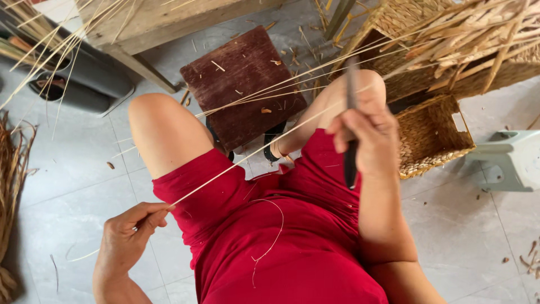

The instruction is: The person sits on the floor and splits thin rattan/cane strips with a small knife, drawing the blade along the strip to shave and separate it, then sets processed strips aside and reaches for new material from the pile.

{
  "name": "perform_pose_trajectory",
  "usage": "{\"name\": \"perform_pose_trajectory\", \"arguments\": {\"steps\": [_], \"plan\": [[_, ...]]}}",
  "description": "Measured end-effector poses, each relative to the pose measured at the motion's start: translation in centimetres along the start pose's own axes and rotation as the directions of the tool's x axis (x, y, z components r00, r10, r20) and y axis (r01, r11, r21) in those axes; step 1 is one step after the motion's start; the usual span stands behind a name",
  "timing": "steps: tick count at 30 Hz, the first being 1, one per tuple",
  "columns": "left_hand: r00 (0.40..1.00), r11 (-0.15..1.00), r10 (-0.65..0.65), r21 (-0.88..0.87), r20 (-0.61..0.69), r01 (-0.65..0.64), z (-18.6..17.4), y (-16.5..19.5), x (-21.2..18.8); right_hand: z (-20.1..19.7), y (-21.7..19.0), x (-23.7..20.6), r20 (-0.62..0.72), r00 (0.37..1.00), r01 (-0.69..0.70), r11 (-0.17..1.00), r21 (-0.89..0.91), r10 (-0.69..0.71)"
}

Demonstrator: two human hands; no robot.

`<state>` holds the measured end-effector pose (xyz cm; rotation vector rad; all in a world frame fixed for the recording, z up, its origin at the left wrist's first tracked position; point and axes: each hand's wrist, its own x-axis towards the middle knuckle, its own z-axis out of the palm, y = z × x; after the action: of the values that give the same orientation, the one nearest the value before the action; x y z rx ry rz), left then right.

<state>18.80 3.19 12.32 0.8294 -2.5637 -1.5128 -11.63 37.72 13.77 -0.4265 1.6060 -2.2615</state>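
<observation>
Red shorts (281,247) fill most of what's right under my nose, with a loose curl of fibre (270,231) lying on the lap. My left hand (126,239) sits low by my left thigh, thumb and forefinger pinched shut on the near end of a long pale reed strand (247,157). That strand runs taut and diagonal, up across my lap, over my right knee and toward my right hand (365,135). My right hand is a closed fist around a dark knife (350,152), held upright with the blade end poking up past my knuckles, right about where the strand passes.

Further out: a dark red wooden stool (242,84) stands on the floor between my knees, dusted with little chips. Past my right knee there's a woven basket (430,135), and beside it a bigger, unfinished one (450,45) with loose reed ends sticking out everywhere. A small pale plastic stool (512,157) sits at the right edge of the floor, a bundle of dried stalks (11,186) at the left edge, and a wooden bench (157,22) up top.

What worries me: the blade is close to bare knee, so a slip off the strand could nick me. Too much pull from the left pinch and I reckon this thin strand snaps, or it slides through and burns my fingertips.
</observation>
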Motion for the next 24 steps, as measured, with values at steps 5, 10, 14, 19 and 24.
{"name": "perform_pose_trajectory", "arguments": {"steps": [5,10,14,19,24], "plan": [[1.0,0.999,-0.024,0.03,-0.018,0.024,0.0,1.0,-0.3,0.7,-1.1,-0.5,-0.052,0.998,0.046,0.999,0.018,-0.045],[0.978,0.981,0.186,-0.074,0.096,-0.179,2.3,4.4,2.1,6.6,0.7,-3.3,0.36,0.903,-0.182,0.969,-0.169,0.232],[0.965,0.976,0.206,-0.101,0.163,-0.191,3.6,6.0,2.8,8.3,1.4,-3.6,0.447,0.835,-0.3,0.947,-0.117,0.32],[0.981,0.987,0.154,-0.072,0.119,-0.146,3.0,4.3,2.4,4.7,0.6,-2.3,0.285,0.928,-0.241,0.97,-0.037,0.241],[0.997,0.999,-0.041,-0.033,0.068,0.043,1.7,1.7,1.4,-0.1,-1.4,-0.2,0.043,0.999,0.025,0.996,0.083,-0.028]]}}
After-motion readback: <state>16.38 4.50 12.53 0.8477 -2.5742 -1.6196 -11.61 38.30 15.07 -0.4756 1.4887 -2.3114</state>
